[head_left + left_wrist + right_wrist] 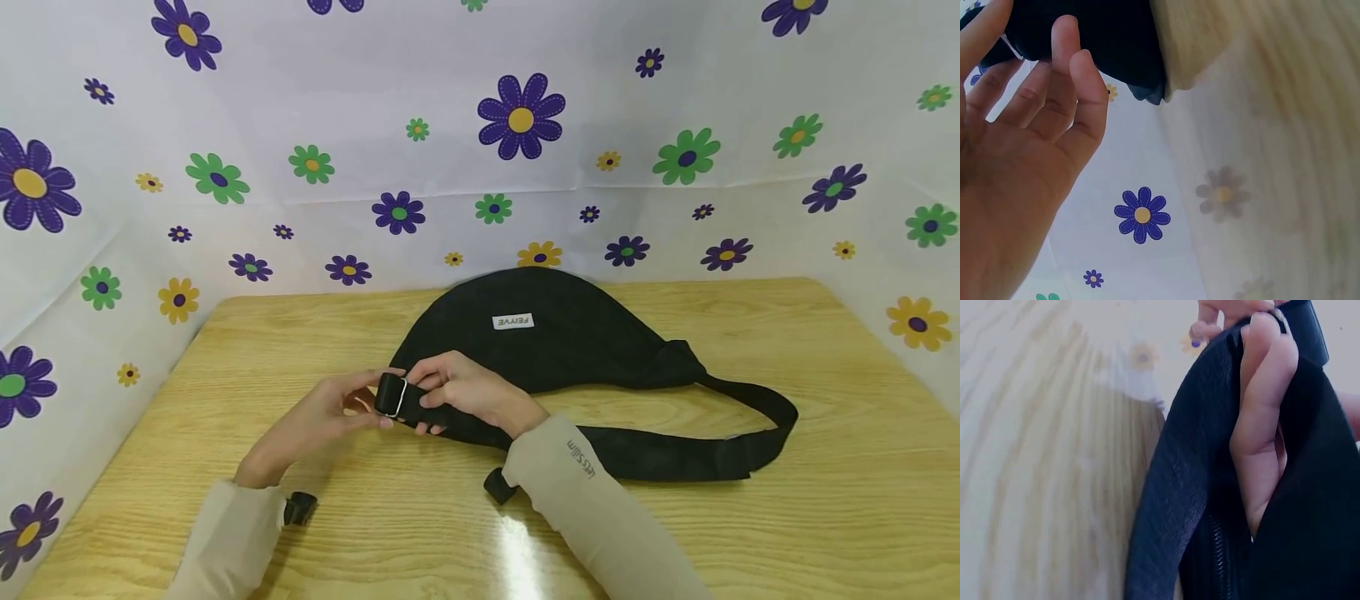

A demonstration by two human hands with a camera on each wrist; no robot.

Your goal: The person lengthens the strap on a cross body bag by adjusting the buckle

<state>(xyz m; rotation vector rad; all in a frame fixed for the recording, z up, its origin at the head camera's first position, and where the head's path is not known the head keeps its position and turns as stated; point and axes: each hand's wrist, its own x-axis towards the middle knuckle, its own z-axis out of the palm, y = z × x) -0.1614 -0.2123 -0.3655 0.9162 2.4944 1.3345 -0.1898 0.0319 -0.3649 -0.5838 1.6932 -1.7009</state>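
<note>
A black sling bag (570, 333) with a small white label (513, 321) lies at the back of the table. Its strap end, fitted with a silver metal slider (402, 398), is raised off the tabletop. My left hand (322, 417) pinches the strap loop at the slider, thumb below and fingers above. With thumb and fingers, my right hand (476, 392) grips the webbing just right of the slider. In the right wrist view, its fingers (1257, 431) show between black layers, above a zipper (1219, 556). The left wrist view shows the left hand's palm (1016, 156) and some fingers extended.
The rest of the strap (660, 454) loops out to the right over the wooden table (840, 500). A white cloth (420, 83) with printed flowers hangs behind and at both sides. Small black objects (300, 508) sit at the sleeves.
</note>
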